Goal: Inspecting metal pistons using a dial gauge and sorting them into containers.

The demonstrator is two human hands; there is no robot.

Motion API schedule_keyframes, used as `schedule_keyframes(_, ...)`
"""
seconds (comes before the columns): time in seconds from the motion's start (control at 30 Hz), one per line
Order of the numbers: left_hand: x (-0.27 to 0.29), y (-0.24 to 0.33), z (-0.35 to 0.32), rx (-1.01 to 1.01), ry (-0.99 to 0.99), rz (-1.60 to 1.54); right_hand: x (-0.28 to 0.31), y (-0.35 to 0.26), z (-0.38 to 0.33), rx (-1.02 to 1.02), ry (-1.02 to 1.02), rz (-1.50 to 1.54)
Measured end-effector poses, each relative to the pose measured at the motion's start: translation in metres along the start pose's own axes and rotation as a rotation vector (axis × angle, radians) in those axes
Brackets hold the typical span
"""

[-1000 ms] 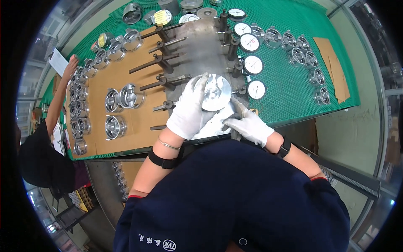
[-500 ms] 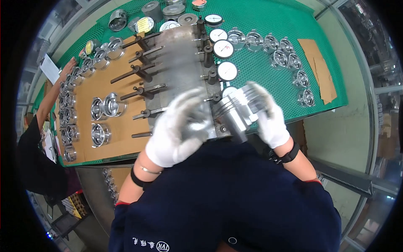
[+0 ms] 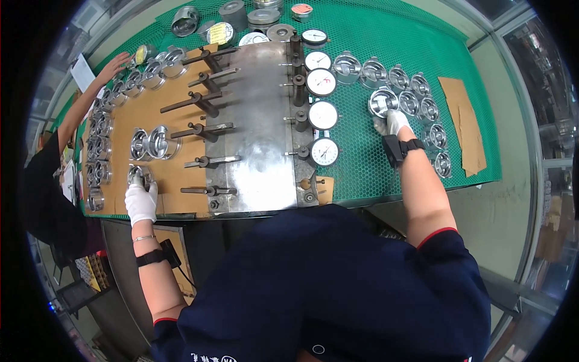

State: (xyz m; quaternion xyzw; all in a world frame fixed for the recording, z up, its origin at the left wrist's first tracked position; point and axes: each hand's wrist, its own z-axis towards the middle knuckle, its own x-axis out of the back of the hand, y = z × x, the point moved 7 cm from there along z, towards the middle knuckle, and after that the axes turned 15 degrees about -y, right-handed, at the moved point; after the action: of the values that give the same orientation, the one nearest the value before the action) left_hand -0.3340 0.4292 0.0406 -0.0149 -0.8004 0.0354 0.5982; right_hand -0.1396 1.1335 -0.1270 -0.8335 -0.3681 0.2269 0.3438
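My left hand [image 3: 142, 199], in a white glove, reaches out over the brown cardboard [image 3: 175, 190] at the left. Its fingers are closed on a shiny metal piston [image 3: 140, 174], nearest me of a small group. Two more pistons [image 3: 159, 143] stand just beyond it. Far to the right, my gloved right hand [image 3: 395, 122] grips another piston [image 3: 382, 101], its hollow end facing up. This one is beside several pistons [image 3: 408, 102] on the green mesh mat [image 3: 359, 142]. Part of each hand's fingers is hidden by the piston or glove.
Between my hands lies a polished steel plate [image 3: 262, 145], flanked by dark posts with rods [image 3: 205, 130] and several dial gauges [image 3: 323, 114]. Pistons line the left edge. Larger metal parts [image 3: 233, 15] stand at the back. Another person's hand [image 3: 114, 65] reaches in from the left.
My right hand has carried its piston from over the plate's near right corner to the group at the right. My left hand has moved from the plate left onto a piston on the cardboard.
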Motion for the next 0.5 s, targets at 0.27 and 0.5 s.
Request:
schedule_keyframes(0.27, 0.013, -0.008, -0.009, 0.187, 0.062, 0.006, -0.028, -0.001, -0.066, 0.485, 0.037, 0.065)
schedule_keyframes(0.5, -0.005, -0.029, 0.0, -0.104, 0.092, -0.464, -0.098, -0.028, -0.199, 0.65, -0.078, -0.137)
